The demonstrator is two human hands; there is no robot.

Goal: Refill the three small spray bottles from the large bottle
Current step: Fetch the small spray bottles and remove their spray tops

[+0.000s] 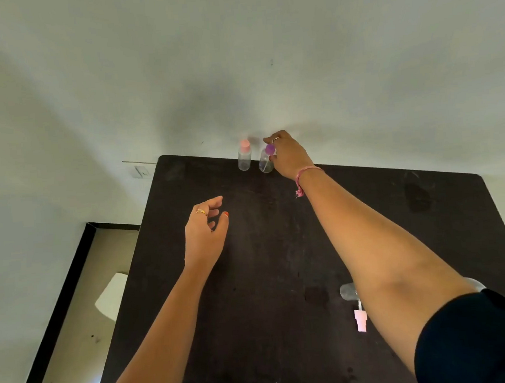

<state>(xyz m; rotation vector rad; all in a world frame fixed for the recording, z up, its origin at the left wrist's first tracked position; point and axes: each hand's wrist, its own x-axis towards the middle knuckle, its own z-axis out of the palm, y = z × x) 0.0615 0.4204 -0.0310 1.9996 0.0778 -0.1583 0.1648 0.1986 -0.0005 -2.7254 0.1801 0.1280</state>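
Observation:
Two small clear spray bottles stand at the far edge of the dark table [250, 252]. The left one has a pink cap [244, 155]. The right one has a purple cap [266, 159], and my right hand [287, 155] grips it at the cap and shoulder, arm stretched far forward. My left hand [207, 226] hovers over the table's middle left, fingers loosely curled, holding nothing. Near me, a third clear bottle [348, 291] lies partly hidden under my right arm, with a loose pink spray head [360, 320] beside it. A large bottle is not visible.
A white wall rises just behind the table's far edge. A wall socket [141, 171] sits left of the table corner. Beige floor and a white object [113, 296] lie off the table's left side.

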